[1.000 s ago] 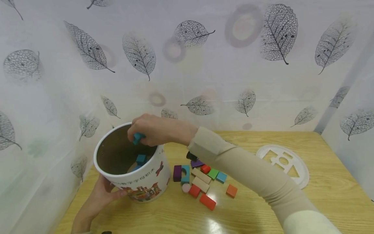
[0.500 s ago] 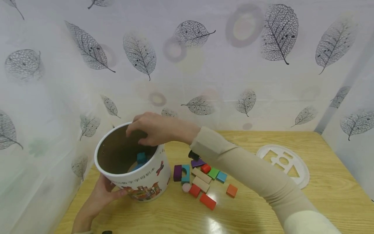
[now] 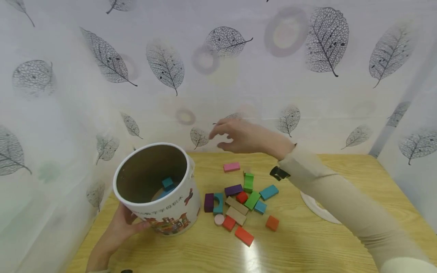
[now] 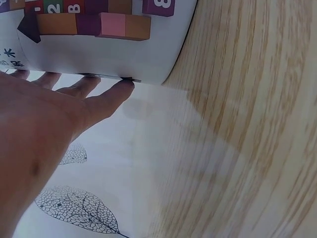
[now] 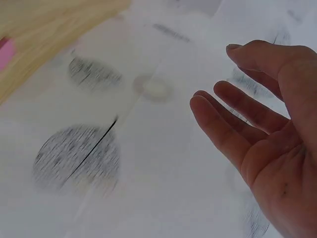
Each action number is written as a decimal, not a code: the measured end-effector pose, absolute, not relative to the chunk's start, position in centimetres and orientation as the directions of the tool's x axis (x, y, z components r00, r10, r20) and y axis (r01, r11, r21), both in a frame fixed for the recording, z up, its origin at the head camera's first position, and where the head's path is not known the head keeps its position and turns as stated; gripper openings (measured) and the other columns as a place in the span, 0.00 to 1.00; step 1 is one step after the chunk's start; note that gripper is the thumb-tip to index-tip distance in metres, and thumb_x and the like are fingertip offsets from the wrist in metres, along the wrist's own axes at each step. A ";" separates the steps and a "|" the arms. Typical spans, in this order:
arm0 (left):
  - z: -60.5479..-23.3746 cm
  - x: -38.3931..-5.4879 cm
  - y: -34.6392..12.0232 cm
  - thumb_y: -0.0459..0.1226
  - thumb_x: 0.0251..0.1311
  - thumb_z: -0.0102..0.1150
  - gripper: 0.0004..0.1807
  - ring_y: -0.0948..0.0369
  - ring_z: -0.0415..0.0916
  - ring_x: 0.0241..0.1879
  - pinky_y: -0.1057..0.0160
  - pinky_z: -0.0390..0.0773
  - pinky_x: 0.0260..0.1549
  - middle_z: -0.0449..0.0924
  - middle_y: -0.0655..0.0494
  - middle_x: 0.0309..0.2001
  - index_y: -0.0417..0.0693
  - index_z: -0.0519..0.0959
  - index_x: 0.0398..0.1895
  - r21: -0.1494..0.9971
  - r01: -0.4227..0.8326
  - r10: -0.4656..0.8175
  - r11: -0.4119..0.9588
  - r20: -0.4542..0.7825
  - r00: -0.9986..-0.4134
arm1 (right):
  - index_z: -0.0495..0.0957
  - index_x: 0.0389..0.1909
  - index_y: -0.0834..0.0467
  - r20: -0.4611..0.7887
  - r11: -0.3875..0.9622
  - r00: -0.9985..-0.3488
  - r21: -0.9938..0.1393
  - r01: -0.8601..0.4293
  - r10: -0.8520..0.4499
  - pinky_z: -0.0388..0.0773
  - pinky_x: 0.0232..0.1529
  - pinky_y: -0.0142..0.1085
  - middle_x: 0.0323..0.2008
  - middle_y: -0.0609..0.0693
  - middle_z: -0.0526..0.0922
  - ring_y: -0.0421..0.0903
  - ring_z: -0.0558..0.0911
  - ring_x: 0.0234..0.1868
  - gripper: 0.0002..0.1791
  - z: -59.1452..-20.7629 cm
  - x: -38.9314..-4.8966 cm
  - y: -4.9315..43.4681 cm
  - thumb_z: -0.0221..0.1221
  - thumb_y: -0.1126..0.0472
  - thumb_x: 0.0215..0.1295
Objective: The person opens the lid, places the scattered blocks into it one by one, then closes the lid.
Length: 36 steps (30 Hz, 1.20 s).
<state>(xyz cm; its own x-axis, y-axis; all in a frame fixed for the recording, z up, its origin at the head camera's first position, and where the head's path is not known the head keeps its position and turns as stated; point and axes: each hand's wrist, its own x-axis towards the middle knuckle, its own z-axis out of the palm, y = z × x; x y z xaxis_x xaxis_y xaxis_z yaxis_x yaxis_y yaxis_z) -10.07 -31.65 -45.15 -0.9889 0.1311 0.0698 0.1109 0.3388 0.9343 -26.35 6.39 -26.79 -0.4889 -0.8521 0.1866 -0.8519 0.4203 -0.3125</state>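
A white bucket (image 3: 154,207) with printed buildings and lettering stands on the left of the table, its mouth facing up. Inside it lie a teal block (image 3: 167,183) and a blue piece (image 3: 166,192). My left hand (image 3: 119,227) rests against the bucket's lower left side, thumb at the front; in the left wrist view the hand's fingers (image 4: 111,99) stretch out straight and touch its wall. Above the table's back edge, to the right of the bucket, hangs my right hand (image 3: 239,134). Its fingers are loosely bent with nothing between them, as the right wrist view also shows.
Several loose coloured blocks lie right of the bucket, among them a purple block (image 3: 209,203), a teal arch (image 3: 218,204), a red block (image 3: 244,236) and a pink block (image 3: 231,167). A white lid (image 3: 315,207) is partly hidden by the right sleeve. A leaf-patterned curtain (image 3: 252,91) surrounds the table.
My right hand let go of a teal block, which dropped into the bucket. It then moved right, away from the bucket, uncovering pink, green and blue blocks. The left hand stayed at the bucket.
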 end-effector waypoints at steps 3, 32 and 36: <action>-45.2 -10.1 -31.7 0.26 0.54 0.70 0.59 0.73 0.65 0.67 0.69 0.74 0.59 0.56 0.44 0.77 0.59 0.44 0.82 0.931 0.107 0.129 0.348 0.066 -0.989 | 0.84 0.52 0.59 0.193 0.473 -0.538 -0.300 -0.828 -0.820 0.87 0.48 0.39 0.50 0.54 0.85 0.51 0.84 0.50 0.14 -28.0 -26.8 9.9 0.64 0.67 0.66; -45.4 -9.6 -31.3 0.25 0.53 0.70 0.57 0.77 0.69 0.63 0.75 0.75 0.54 0.63 0.55 0.72 0.54 0.47 0.81 0.933 0.091 0.097 0.348 0.061 -0.993 | 0.86 0.44 0.50 -0.013 0.432 -0.467 -0.403 -0.807 -0.884 0.84 0.45 0.30 0.45 0.44 0.85 0.36 0.83 0.45 0.14 -43.1 -16.3 19.5 0.69 0.67 0.59; -45.3 -9.8 -31.3 0.26 0.54 0.70 0.57 0.78 0.69 0.63 0.72 0.76 0.55 0.63 0.57 0.72 0.56 0.46 0.82 0.928 0.085 0.096 0.362 0.053 -0.994 | 0.85 0.40 0.46 -0.024 0.417 -0.444 -0.394 -0.819 -0.895 0.83 0.45 0.30 0.44 0.42 0.84 0.35 0.80 0.45 0.16 -43.8 -15.6 19.2 0.67 0.70 0.58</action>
